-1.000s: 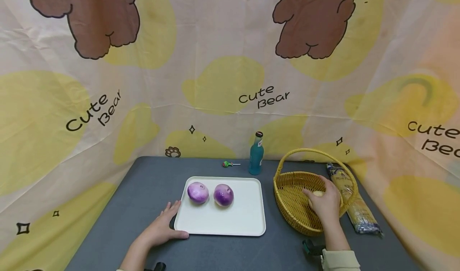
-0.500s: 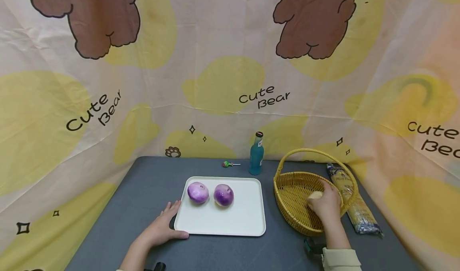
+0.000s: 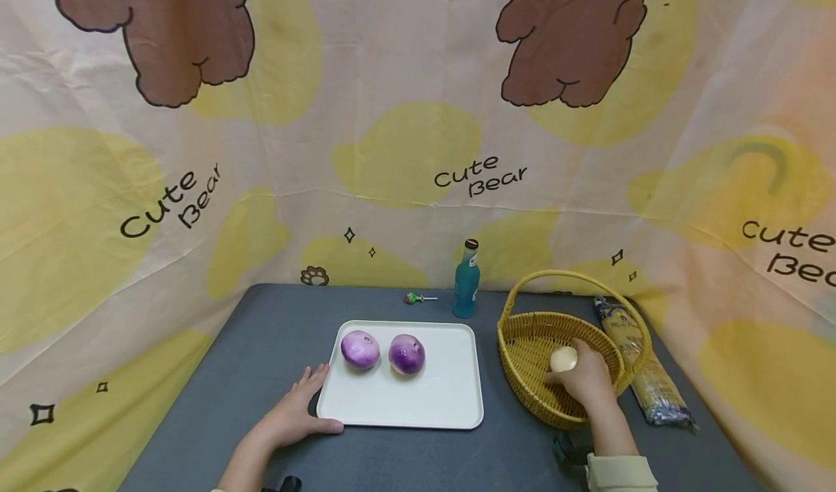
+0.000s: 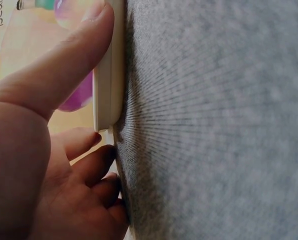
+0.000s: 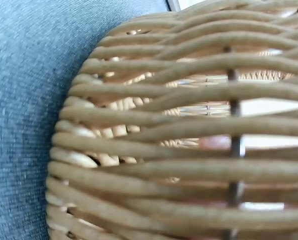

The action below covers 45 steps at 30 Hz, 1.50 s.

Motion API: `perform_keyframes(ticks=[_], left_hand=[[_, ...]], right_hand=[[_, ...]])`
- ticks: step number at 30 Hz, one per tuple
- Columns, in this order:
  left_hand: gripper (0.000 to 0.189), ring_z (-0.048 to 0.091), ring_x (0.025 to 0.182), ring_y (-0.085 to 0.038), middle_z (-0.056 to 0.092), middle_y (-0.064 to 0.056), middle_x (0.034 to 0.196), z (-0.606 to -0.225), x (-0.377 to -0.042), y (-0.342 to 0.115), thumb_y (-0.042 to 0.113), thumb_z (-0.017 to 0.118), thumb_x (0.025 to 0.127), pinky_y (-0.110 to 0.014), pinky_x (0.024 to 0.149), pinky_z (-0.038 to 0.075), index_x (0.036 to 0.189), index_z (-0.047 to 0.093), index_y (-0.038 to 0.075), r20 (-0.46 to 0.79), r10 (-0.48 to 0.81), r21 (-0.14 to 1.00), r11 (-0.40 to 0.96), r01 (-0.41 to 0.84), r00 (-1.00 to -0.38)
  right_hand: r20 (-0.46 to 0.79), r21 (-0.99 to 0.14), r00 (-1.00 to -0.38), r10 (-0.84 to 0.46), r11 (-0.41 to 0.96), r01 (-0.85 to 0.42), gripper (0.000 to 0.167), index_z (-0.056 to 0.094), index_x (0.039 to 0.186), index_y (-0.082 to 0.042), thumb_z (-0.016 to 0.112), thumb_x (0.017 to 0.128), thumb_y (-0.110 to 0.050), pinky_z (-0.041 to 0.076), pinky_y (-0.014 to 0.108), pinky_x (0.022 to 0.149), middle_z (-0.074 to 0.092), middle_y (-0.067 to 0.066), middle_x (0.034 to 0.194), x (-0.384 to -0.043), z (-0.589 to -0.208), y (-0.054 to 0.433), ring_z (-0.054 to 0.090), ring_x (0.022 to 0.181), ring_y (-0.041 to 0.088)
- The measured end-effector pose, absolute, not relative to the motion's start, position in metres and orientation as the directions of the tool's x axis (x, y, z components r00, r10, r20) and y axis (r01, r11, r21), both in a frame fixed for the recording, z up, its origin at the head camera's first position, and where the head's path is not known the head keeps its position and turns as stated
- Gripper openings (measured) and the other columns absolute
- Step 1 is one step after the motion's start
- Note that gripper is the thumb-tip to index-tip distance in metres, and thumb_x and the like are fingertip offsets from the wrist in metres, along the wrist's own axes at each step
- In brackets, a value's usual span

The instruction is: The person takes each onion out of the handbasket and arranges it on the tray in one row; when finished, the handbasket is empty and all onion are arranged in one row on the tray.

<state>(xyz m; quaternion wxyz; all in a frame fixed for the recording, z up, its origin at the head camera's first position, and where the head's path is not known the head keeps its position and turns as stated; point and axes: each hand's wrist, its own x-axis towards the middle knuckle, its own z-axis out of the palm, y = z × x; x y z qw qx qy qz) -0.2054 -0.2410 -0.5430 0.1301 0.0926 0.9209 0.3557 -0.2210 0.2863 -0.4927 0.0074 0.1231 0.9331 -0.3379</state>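
Note:
My left hand (image 3: 297, 407) rests at the left front corner of a white tray (image 3: 444, 398), thumb along the near edge and fingers out straight by the left side. In the left wrist view the thumb (image 4: 64, 70) lies against the tray's rim (image 4: 109, 95). Two purple onions (image 3: 360, 350) sit on the tray. My right hand (image 3: 590, 379) reaches into a yellow wicker basket (image 3: 525, 339) and holds a cream-coloured round thing (image 3: 563, 359) between thumb and fingers. The basket's woven wall (image 5: 154, 120) hides most of this hand in the right wrist view.
A blue bottle (image 3: 466, 281) stands behind the tray, with a lollipop (image 3: 418, 298) lying to its left. To the basket's right lies a long plastic packet (image 3: 646, 369). A printed cloth (image 3: 392, 151) hangs behind the grey table (image 3: 418, 456).
My right hand has closed around the cream-coloured round thing and shifted it slightly left inside the basket. The left hand and the tray have kept their place.

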Motion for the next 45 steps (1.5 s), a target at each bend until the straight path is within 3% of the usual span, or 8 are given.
perform_keyframes(ticks=[6, 17, 28, 35, 45], left_hand=[[0.12, 0.003, 0.154, -0.047, 0.025, -0.023, 0.165, -0.543, -0.205, -0.242, 0.049, 0.089, 0.069, -0.069, 0.12, 0.005, 0.159, 0.025, 0.002, -0.175, 0.26, 0.677, 0.732, 0.075, -0.95], [0.12, 0.004, 0.154, -0.046, 0.025, -0.021, 0.165, -0.544, -0.204, -0.242, 0.05, 0.089, 0.069, -0.069, 0.12, 0.007, 0.159, 0.026, 0.002, -0.177, 0.253, 0.671, 0.738, 0.071, -0.951], [0.119, 0.004, 0.153, -0.048, 0.025, -0.023, 0.164, -0.54, -0.203, -0.242, 0.048, 0.089, 0.07, -0.069, 0.12, 0.007, 0.159, 0.026, 0.001, -0.175, 0.256, 0.675, 0.734, 0.074, -0.951], [0.119, 0.004, 0.154, -0.046, 0.026, -0.02, 0.165, -0.542, -0.204, -0.241, 0.05, 0.089, 0.069, -0.069, 0.12, 0.008, 0.159, 0.027, 0.004, -0.175, 0.244, 0.669, 0.741, 0.066, -0.954], [0.12, 0.004, 0.154, -0.046, 0.025, -0.02, 0.165, -0.544, -0.204, -0.241, 0.05, 0.089, 0.069, -0.07, 0.119, 0.008, 0.159, 0.026, 0.003, -0.173, 0.245, 0.671, 0.738, 0.067, -0.954]], right_hand=[[-0.088, -0.661, -0.96, 0.267, 0.705, 0.257, 0.102, 0.027, 0.149, 0.015, 0.08, 0.083, -0.042, 0.047, 0.065, 0.088, 0.043, 0.042, 0.136, -0.218, -0.49, 0.284, 0.047, 0.119, 0.058], [-0.04, -0.714, -0.975, 0.218, 0.677, 0.181, 0.11, 0.023, 0.157, 0.003, 0.066, 0.086, -0.068, 0.049, 0.061, 0.091, 0.039, 0.034, 0.149, -0.211, -0.476, 0.276, 0.047, 0.128, 0.052], [0.016, -0.776, -0.978, 0.207, 0.619, 0.118, 0.101, 0.026, 0.158, -0.006, 0.065, 0.087, -0.068, 0.051, 0.05, 0.088, 0.045, 0.024, 0.146, -0.204, -0.456, 0.258, 0.053, 0.123, 0.04], [0.035, -0.788, -0.981, 0.189, 0.61, 0.089, 0.092, 0.028, 0.158, -0.007, 0.055, 0.094, -0.066, 0.052, 0.05, 0.087, 0.045, 0.026, 0.148, -0.2, -0.448, 0.247, 0.054, 0.125, 0.042], [0.062, -0.796, -0.989, 0.137, 0.605, 0.034, 0.087, 0.036, 0.155, -0.009, 0.068, 0.09, -0.057, 0.052, 0.047, 0.089, 0.048, 0.021, 0.147, -0.198, -0.448, 0.23, 0.054, 0.125, 0.037]])
